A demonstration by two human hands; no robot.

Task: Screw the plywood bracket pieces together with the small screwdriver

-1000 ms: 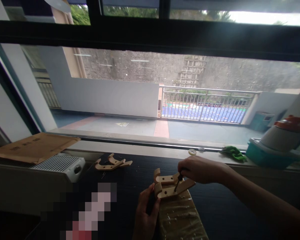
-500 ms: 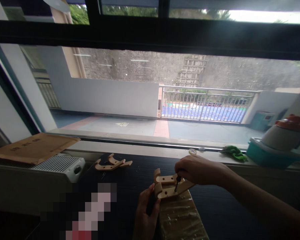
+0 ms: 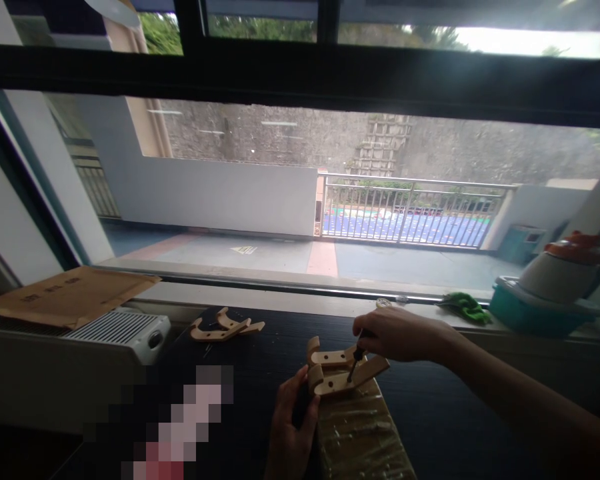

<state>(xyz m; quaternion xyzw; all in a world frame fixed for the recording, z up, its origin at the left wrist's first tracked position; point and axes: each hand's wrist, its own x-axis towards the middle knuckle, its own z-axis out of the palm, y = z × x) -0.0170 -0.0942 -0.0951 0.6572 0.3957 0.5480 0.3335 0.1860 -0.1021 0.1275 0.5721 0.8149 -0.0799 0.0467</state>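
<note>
My left hand (image 3: pixel 289 430) grips the left end of a pale wooden hook-shaped assembly (image 3: pixel 337 371), made of two stacked curved pieces with holes. The assembly rests on top of a tape-wrapped block (image 3: pixel 363 433) on the dark table (image 3: pixel 455 413). My right hand (image 3: pixel 397 335) is closed around a small dark screwdriver (image 3: pixel 354 364), whose tip is set into the upper face of the lower wooden piece. Both hands are in the lower middle of the head view.
More curved wooden pieces (image 3: pixel 225 327) lie on the table to the left. A white heater (image 3: pixel 123 331) with a brown envelope (image 3: pixel 67 295) on it stands at the left. On the windowsill are a green cloth (image 3: pixel 464 307) and a teal basin (image 3: pixel 540 310).
My right hand has shifted slightly on the screwdriver, its wrist turning a little. The left hand and the wooden assembly stay where they were.
</note>
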